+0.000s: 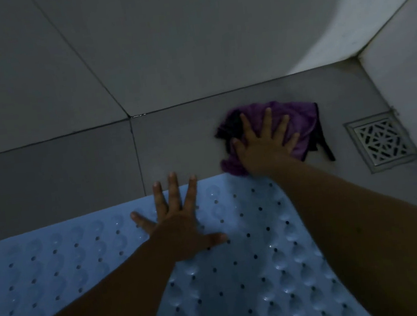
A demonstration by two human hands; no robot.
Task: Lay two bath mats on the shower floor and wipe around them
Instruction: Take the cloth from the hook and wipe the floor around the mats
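Lower frame: left hand [182, 229] spread flat on a dimpled, perforated blue rubber mat [255, 270]. Right hand [266, 145], grip splayed, presses crumpled purple cloth [299, 117] onto smooth grey floor tile [179, 140] beside a latticed metal drain [381, 142].

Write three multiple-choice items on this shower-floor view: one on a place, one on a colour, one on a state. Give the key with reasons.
1. Where is the square metal floor drain?
A. Under the mat
B. Right of the cloth, near the wall
C. Left of the left hand

2. What colour is the crumpled cloth under the right hand?
A. Purple
B. Yellow
C. White

3. How does the left hand sit on the pale blue perforated rubber bath mat?
A. In a fist
B. Pinching its edge
C. Flat, fingers spread

Key: 1 B, the drain lies on the grey floor tiles beyond the cloth; 2 A, purple shows round the fingers; 3 C, the open palm presses down.
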